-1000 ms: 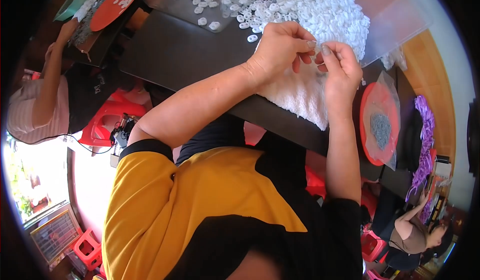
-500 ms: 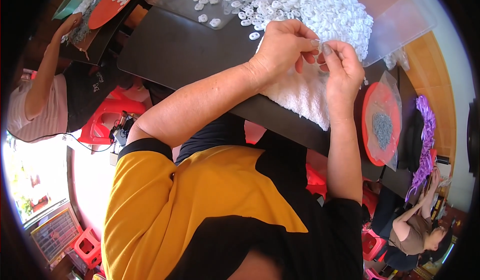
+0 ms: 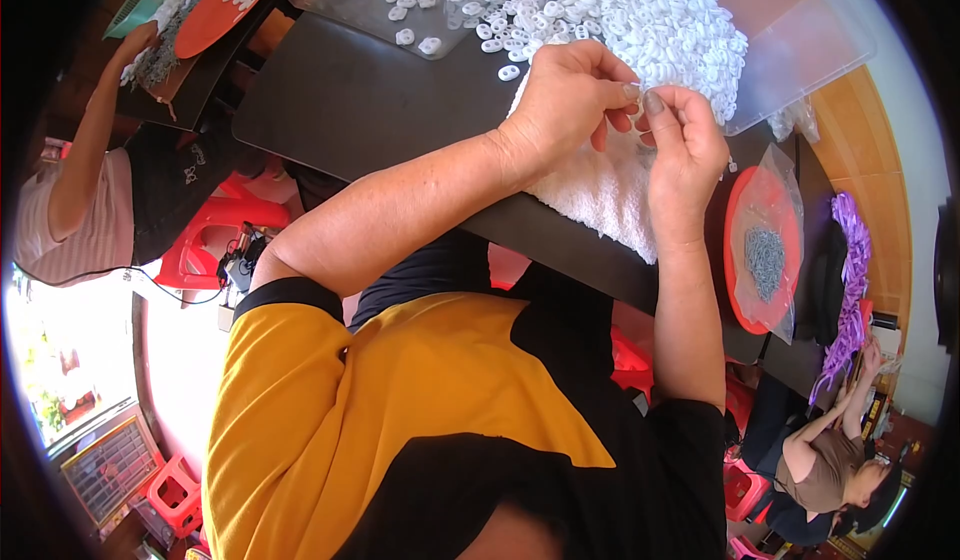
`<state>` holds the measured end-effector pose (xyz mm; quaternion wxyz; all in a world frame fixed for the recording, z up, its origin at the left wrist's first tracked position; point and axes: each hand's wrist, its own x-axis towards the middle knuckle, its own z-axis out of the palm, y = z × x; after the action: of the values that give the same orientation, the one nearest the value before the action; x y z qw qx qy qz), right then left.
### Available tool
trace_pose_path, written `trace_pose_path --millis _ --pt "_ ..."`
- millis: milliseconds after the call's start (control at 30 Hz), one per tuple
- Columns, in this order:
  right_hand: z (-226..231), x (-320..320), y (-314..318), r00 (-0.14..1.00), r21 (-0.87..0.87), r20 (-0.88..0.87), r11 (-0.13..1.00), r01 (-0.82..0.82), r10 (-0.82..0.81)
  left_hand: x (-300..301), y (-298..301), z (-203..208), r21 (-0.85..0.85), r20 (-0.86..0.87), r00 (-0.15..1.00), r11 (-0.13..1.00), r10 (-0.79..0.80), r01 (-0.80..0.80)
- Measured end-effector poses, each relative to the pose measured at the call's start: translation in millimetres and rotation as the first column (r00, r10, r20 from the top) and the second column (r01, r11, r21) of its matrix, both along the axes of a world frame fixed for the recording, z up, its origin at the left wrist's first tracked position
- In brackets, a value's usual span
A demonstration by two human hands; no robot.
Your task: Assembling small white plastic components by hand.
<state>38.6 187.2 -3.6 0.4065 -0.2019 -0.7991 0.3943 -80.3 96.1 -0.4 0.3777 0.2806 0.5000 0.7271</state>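
My left hand (image 3: 572, 88) and my right hand (image 3: 684, 142) meet fingertip to fingertip above a white towel (image 3: 600, 198) at the table's near edge. Each hand pinches with thumb and forefinger. Whatever sits between the tips is tiny and mostly hidden; only a pale bit shows. Just beyond my fingers lies a big heap of small white oval plastic pieces with two holes (image 3: 650, 35), part of it in a clear plastic bin (image 3: 800, 50). Several loose pieces lie left of the heap on the dark table (image 3: 350, 90).
On the right, a red tray (image 3: 740, 250) holds a clear bag of small grey metal parts (image 3: 765, 263). Beyond it hangs a purple ribbon bundle (image 3: 850, 280). Co-workers sit at far left (image 3: 75, 195) and lower right (image 3: 825, 470). Red stools (image 3: 200, 245) stand about.
My hands stay nearly in place, still pinched together; the fingertips shift very slightly. The left co-worker's hand has moved a little.
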Motion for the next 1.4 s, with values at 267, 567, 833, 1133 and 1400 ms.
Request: trace_pose_path --millis 267,567,833,1133,1400 --pt "4 -2 -6 1.000 -0.143 -0.026 0.990 -0.017 0.013 1 -1 1 -0.012 -0.003 1.000 1.000 0.015 -0.015" --pt "8 1 -1 0.997 -0.264 -0.051 0.963 -0.063 0.052 1 -1 2 -0.005 0.014 1.000 1.000 0.014 -0.014" --pt "8 -1 -6 0.998 -0.284 -0.038 0.957 -0.055 0.046 2 -2 2 -0.011 0.019 1.000 1.000 0.004 -0.004" --pt "7 0 -4 0.998 -0.182 -0.056 0.983 0.008 -0.018 0 -3 3 -0.007 0.037 0.999 1.000 0.012 -0.012" --pt "8 -1 -7 0.998 -0.192 -0.053 0.981 -0.040 0.030 1 -3 3 -0.006 0.019 1.000 1.000 0.014 -0.014"
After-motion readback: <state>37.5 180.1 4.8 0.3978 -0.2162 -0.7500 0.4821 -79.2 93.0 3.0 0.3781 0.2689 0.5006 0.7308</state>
